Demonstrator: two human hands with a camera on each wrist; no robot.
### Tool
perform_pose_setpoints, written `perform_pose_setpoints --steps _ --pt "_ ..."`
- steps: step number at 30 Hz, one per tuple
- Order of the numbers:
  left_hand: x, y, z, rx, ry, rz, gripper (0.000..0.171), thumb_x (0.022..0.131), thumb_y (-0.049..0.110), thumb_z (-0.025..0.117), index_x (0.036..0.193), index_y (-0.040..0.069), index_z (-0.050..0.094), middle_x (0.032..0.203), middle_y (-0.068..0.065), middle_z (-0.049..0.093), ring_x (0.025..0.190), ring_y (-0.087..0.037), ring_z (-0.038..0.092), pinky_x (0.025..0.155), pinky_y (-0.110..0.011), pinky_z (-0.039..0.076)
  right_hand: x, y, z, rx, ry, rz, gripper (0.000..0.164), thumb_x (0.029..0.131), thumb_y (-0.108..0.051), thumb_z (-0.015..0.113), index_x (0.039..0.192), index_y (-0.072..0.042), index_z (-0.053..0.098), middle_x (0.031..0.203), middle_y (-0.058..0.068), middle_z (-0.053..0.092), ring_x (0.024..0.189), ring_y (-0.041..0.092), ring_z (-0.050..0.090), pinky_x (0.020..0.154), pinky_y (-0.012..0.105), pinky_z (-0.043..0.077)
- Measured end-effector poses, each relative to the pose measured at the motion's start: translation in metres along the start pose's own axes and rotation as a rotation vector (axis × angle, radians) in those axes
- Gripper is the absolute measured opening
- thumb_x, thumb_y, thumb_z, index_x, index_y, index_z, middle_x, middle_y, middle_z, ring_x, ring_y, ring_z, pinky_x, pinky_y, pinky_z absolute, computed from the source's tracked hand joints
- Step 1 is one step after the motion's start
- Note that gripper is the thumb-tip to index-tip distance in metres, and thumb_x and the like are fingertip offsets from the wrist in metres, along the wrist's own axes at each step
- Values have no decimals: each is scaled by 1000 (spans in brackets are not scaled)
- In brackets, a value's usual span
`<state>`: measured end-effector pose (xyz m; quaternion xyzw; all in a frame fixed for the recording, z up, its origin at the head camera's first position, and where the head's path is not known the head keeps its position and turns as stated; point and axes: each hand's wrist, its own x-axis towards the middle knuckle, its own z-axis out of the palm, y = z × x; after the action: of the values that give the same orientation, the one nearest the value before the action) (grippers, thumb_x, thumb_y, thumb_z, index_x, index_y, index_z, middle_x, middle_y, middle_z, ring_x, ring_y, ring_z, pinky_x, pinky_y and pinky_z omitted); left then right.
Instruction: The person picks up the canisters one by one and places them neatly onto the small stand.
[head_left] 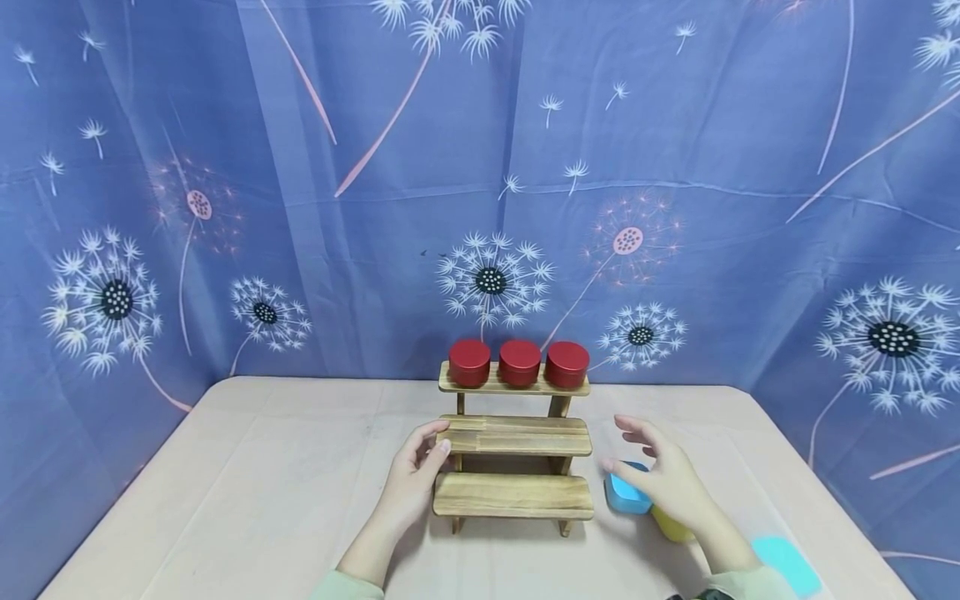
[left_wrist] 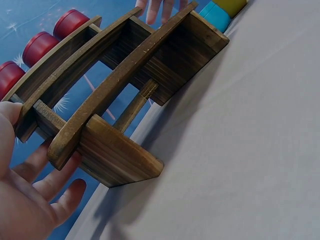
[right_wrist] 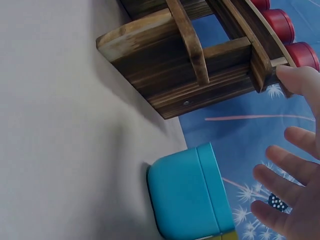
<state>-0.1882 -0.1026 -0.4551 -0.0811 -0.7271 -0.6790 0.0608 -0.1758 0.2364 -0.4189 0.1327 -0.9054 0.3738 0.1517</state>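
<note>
A three-step wooden display stand stands at the middle of the table. My left hand grips the left end of its middle step, thumb at the front edge; the left wrist view shows the hand at that end. Three round red tins sit in a row on the top step. My right hand hovers right of the stand with spread fingers, holding nothing. Below it are a blue tin and a yellow tin, partly hidden by the hand; the blue tin shows larger in the right wrist view.
A flat bright cyan piece lies at the front right, by the right sleeve. The pale tablecloth spreads to both sides of the stand. A blue dandelion-print curtain hangs behind the table and along both sides.
</note>
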Motion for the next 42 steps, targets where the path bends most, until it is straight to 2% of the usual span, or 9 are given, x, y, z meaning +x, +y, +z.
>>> perform_pose_setpoints --steps 3,7,14,23,27,34,38,42 --pt "0 -1 1 -5 -3 1 32 95 14 54 127 6 53 98 -12 56 83 -9 60 82 -26 52 -4 2 -1 -10 -3 19 57 81 -24 75 131 -7 52 130 10 58 109 24 58 91 33 45" --pt "1 -2 1 -12 -8 -3 33 95 15 54 127 6 53 101 -12 56 84 -8 60 83 -26 52 -9 5 -2 -25 3 31 56 81 -25 75 130 -9 53 129 10 59 108 17 57 90 31 44" --pt "2 -2 2 -12 -6 -12 32 95 14 55 126 8 54 100 -11 56 84 -8 60 83 -25 52 -14 12 -3 -34 -7 64 53 82 -28 73 128 -9 54 128 8 60 109 22 58 91 35 44" --pt "1 -3 3 -12 -6 -12 31 96 15 54 126 8 54 102 -12 58 84 -9 60 82 -23 51 -20 16 -6 -29 4 93 51 82 -27 74 127 -11 55 127 11 60 109 12 57 91 28 42" --pt "1 -4 3 -10 -13 -16 32 96 16 54 127 8 53 103 -13 58 84 -10 60 83 -25 51 -22 21 -7 -42 3 113 51 82 -29 73 126 -9 55 126 12 61 108 12 57 91 32 42" --pt "0 0 1 17 0 -27 32 96 18 54 126 9 54 106 -14 59 86 -11 61 84 -26 51 -23 25 -7 -53 -13 130 52 83 -32 73 126 -9 56 125 10 62 108 2 53 91 29 42" --pt "0 2 -1 23 7 -30 31 96 17 54 126 10 54 104 -14 59 86 -11 61 85 -29 52 -23 25 -9 -59 -28 144 55 83 -33 72 128 -6 55 125 11 62 109 11 54 91 31 41" --pt "0 3 -1 18 1 -32 32 95 16 55 127 10 54 103 -15 60 86 -12 61 86 -30 52 -24 26 -9 -55 -47 160 58 83 -34 72 129 -4 53 125 14 61 112 28 55 92 41 43"
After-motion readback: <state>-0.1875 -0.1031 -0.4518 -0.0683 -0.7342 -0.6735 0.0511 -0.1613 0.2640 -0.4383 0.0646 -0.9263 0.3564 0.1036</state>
